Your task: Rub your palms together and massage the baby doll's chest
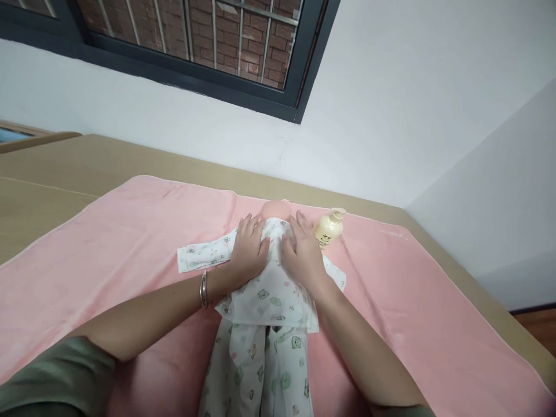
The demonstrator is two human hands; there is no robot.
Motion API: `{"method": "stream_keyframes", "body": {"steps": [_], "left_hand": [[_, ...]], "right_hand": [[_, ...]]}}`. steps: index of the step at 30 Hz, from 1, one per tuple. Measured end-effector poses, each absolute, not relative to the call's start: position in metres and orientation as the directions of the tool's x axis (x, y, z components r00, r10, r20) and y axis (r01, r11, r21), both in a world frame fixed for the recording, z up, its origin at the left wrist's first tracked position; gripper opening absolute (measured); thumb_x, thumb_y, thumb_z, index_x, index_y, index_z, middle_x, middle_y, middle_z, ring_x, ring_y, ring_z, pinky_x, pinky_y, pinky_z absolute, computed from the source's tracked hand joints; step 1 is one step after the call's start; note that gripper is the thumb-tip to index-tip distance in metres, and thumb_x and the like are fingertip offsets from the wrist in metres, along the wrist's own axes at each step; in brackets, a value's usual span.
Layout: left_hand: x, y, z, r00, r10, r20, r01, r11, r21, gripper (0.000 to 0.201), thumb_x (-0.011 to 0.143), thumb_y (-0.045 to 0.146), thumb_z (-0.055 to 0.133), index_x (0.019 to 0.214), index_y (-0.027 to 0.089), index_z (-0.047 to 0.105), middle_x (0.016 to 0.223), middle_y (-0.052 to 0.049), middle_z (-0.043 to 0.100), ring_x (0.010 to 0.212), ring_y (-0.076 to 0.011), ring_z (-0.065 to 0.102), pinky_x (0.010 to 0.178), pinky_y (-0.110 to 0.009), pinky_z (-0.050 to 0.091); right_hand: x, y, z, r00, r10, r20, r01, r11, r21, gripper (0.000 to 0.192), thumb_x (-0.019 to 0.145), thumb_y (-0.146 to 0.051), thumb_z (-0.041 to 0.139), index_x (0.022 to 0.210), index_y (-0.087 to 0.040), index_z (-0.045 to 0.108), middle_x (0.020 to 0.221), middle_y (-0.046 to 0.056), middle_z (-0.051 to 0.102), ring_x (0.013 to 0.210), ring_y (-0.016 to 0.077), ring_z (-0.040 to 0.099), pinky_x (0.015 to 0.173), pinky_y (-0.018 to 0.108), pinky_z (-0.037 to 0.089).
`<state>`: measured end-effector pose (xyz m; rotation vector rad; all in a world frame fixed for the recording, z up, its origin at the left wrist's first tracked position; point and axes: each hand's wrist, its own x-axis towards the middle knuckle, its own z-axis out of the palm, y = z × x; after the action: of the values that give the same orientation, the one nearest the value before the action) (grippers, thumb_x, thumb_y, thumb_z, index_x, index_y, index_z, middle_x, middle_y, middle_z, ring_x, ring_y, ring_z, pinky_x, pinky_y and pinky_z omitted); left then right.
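A baby doll lies on its back on a pink mat (417,307), with only its smooth round head (275,209) uncovered at the far end. It wears a white printed top (269,295) and matching trousers (284,370). My left hand (249,249) rests flat on the top by one shoulder, fingers apart. On the other shoulder lies my right hand (304,252), its fingers stretched out too. One sleeve (204,255) extends to the left; the other is partly hidden under my right forearm. Just beyond my right hand is a pale yellow bottle (329,227).
The mat covers most of a wooden table (130,156). Behind it stands a white wall (369,139) with a dark-framed window (260,104) above. Another wall meets it at the right. A wooden edge with something blue (13,135) shows at the far left.
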<state>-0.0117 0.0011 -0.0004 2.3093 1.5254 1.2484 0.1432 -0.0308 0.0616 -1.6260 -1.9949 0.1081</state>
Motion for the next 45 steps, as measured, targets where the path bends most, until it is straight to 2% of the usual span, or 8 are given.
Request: {"method": "stream_keyframes", "body": {"steps": [5, 10, 24, 31, 34, 37, 41, 45], "left_hand": [[-0.012, 0.001, 0.001, 0.185, 0.796, 0.577, 0.705, -0.516, 0.487, 0.045, 0.095, 0.023, 0.036, 0.136, 0.012, 0.053, 0.143, -0.017, 0.056, 0.142, -0.0316, 0.043, 0.122, -0.056, 0.029], [-0.013, 0.004, 0.001, 0.216, 0.828, 0.518, 0.681, -0.508, 0.528, 0.041, 0.096, 0.026, 0.037, 0.129, 0.017, 0.058, 0.133, -0.013, 0.064, 0.126, -0.0278, 0.056, 0.115, -0.049, 0.039], [-0.015, 0.004, 0.009, 0.244, 0.844, 0.477, 0.699, -0.494, 0.518, 0.040, 0.094, 0.030, 0.041, 0.126, 0.016, 0.062, 0.133, -0.014, 0.066, 0.127, -0.0288, 0.057, 0.115, -0.050, 0.041], [-0.003, -0.021, 0.056, 0.316, 0.872, 0.374, 0.409, -0.480, 0.776, 0.044, 0.097, 0.035, 0.036, 0.127, 0.021, 0.064, 0.131, -0.008, 0.069, 0.124, -0.0255, 0.061, 0.108, -0.045, 0.049], [0.020, -0.034, 0.083, 0.374, 0.891, 0.256, 0.116, -0.319, 0.941, 0.046, 0.100, 0.037, 0.031, 0.126, 0.020, 0.066, 0.124, -0.010, 0.073, 0.123, -0.0258, 0.064, 0.106, -0.044, 0.051], [0.049, -0.030, 0.107, 0.474, 0.880, 0.005, -0.176, 0.089, 0.980, 0.054, 0.103, 0.043, 0.026, 0.128, 0.015, 0.064, 0.120, -0.017, 0.072, 0.117, -0.0271, 0.068, 0.104, -0.045, 0.053], [0.084, 0.003, 0.127, 0.501, 0.832, -0.239, -0.420, 0.475, 0.773, 0.063, 0.103, 0.046, 0.029, 0.143, 0.001, 0.047, 0.129, -0.028, 0.064, 0.117, -0.0273, 0.068, 0.095, -0.036, 0.058], [0.109, 0.039, 0.130, 0.481, 0.820, -0.311, -0.603, 0.566, 0.562, 0.067, 0.104, 0.048, 0.025, 0.150, 0.001, 0.037, 0.138, -0.029, 0.056, 0.117, -0.0263, 0.068, 0.087, -0.032, 0.060]], "right_hand": [[0.134, -0.031, 0.050, -0.254, 0.930, 0.265, 0.856, 0.344, -0.386, 0.052, 0.102, -0.032, 0.036, 0.148, -0.012, 0.050, 0.159, 0.017, 0.042, 0.153, 0.0292, 0.030, 0.125, 0.052, 0.023], [0.139, -0.030, 0.053, -0.152, 0.920, 0.362, 0.852, 0.308, -0.423, 0.053, 0.101, -0.032, 0.038, 0.151, -0.016, 0.047, 0.162, 0.013, 0.038, 0.154, 0.0264, 0.027, 0.124, 0.048, 0.026], [0.135, -0.029, 0.050, -0.227, 0.932, 0.281, 0.895, 0.314, -0.317, 0.048, 0.102, -0.024, 0.036, 0.144, -0.010, 0.053, 0.156, 0.019, 0.047, 0.148, 0.0296, 0.038, 0.122, 0.051, 0.027], [0.144, -0.052, 0.087, -0.200, 0.892, 0.405, 0.842, 0.368, -0.394, 0.051, 0.105, -0.034, 0.032, 0.148, -0.012, 0.050, 0.155, 0.015, 0.049, 0.147, 0.0261, 0.041, 0.121, 0.043, 0.032], [0.170, -0.047, 0.107, -0.059, 0.884, 0.463, 0.851, 0.287, -0.439, 0.053, 0.105, -0.036, 0.032, 0.148, -0.011, 0.049, 0.155, 0.016, 0.048, 0.148, 0.0272, 0.040, 0.122, 0.044, 0.031], [0.202, -0.032, 0.118, 0.114, 0.858, 0.500, 0.874, 0.153, -0.462, 0.055, 0.102, -0.032, 0.034, 0.149, -0.005, 0.047, 0.157, 0.020, 0.045, 0.149, 0.0308, 0.037, 0.123, 0.048, 0.029], [0.232, -0.012, 0.114, 0.154, 0.820, 0.551, 0.889, 0.128, -0.439, 0.060, 0.096, -0.021, 0.035, 0.150, 0.002, 0.041, 0.160, 0.024, 0.039, 0.153, 0.0309, 0.029, 0.126, 0.050, 0.022], [0.235, -0.004, 0.104, 0.010, 0.885, 0.466, 0.918, 0.176, -0.354, 0.062, 0.092, -0.012, 0.032, 0.151, 0.004, 0.039, 0.160, 0.023, 0.039, 0.152, 0.0287, 0.031, 0.126, 0.047, 0.024]]}}
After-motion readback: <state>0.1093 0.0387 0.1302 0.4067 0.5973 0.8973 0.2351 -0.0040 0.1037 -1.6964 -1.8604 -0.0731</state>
